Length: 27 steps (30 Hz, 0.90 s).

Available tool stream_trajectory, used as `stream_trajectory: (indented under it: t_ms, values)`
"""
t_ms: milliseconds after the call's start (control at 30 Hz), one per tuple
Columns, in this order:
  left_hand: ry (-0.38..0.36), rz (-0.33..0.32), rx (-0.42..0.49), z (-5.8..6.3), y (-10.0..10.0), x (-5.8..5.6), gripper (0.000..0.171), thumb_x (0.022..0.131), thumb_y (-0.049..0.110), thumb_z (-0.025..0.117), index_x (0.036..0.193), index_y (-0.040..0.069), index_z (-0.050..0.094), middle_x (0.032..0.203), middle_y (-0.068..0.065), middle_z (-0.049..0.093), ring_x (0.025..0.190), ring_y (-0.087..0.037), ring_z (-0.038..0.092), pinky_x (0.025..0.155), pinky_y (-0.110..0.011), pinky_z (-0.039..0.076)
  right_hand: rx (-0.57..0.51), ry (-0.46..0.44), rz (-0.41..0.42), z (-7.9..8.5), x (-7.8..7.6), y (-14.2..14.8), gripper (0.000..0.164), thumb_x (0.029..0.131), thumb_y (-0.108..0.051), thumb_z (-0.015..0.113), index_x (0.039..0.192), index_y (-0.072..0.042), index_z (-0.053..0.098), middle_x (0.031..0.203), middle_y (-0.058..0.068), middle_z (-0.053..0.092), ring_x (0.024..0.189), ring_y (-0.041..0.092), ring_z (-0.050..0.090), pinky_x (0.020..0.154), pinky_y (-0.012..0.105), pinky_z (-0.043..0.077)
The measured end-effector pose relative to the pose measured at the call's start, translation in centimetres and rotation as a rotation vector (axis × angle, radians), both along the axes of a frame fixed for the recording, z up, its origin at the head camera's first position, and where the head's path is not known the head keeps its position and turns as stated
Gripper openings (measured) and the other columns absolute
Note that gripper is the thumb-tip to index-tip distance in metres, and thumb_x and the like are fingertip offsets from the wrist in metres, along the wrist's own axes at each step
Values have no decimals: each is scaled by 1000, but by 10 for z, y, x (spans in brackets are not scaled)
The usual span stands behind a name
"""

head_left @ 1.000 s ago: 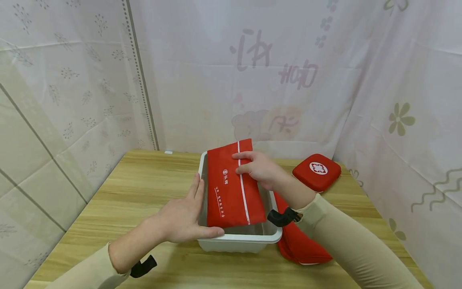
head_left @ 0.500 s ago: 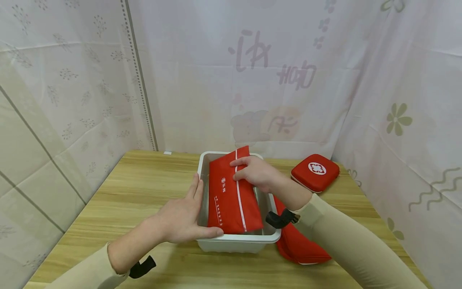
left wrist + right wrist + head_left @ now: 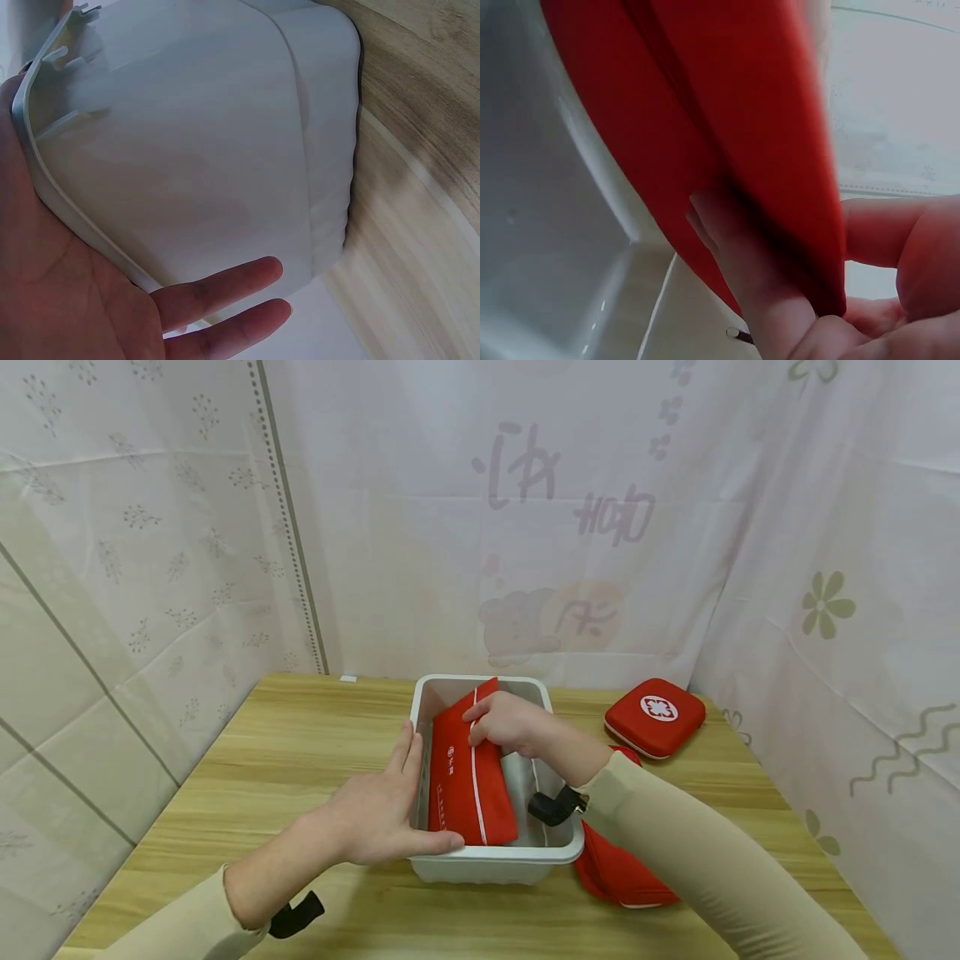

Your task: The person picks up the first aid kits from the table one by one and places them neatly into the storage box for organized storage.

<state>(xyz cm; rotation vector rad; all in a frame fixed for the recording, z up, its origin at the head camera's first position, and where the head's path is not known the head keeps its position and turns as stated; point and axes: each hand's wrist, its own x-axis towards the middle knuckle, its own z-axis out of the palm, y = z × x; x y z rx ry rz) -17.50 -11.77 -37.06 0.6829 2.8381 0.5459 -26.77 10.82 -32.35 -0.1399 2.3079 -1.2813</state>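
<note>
A red cloth pouch [image 3: 472,785] with a white stripe and white print leans at a slant inside a white plastic bin [image 3: 517,853]. My right hand [image 3: 513,724] pinches the pouch near its upper right edge; the right wrist view shows fingers and thumb on either side of the red fabric [image 3: 682,97]. At the bin's near left corner rests my left hand [image 3: 382,814], thumb along the front rim. In the left wrist view its palm lies against the rim, and straight fingers [image 3: 225,289] extend past the outer wall [image 3: 187,157].
Right of the bin a larger red case [image 3: 626,872] lies partly hidden under my right forearm. A small red case [image 3: 656,717] with a white emblem sits farther back. A small white scrap [image 3: 348,678] lies at the table's far edge. Patterned curtains [image 3: 420,527] enclose the wooden table [image 3: 300,752].
My right hand has lowered the pouch deeper into the bin and shifted it left, uncovering the bin's right interior. The left hand has stayed on the rim.
</note>
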Motion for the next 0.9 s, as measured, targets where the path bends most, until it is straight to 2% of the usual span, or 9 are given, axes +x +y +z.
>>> stream_trajectory:
  t_ms: [400,600,800,900]
  values:
    - [13,-2,-15,0,0,-1,144,84,90,66,175,0,2,185,-19,-8,71,-17,67,61,-32,53,60,-36,51,-4,-6,5,51,98,3,65,149,4,62,140,24,66,113,36,74,95,51,65]
    - [-4,0,1,-1,0,-1,143,85,88,67,176,2,0,185,-16,-9,66,-16,63,60,-31,52,112,-31,80,1,-3,13,54,100,-6,69,152,1,60,142,21,65,116,34,71,96,50,65]
    - [23,-2,1,-2,1,-1,141,85,88,67,176,1,2,186,-20,-3,79,-21,72,67,-34,58,158,1,108,9,1,23,59,99,-15,70,155,1,57,153,19,61,132,36,61,103,50,62]
    - [21,-1,1,-2,0,-2,141,84,88,66,176,2,3,186,-20,-2,84,-23,73,69,-36,59,159,-7,113,10,3,30,63,99,-17,70,157,2,54,152,19,62,135,36,62,107,50,60]
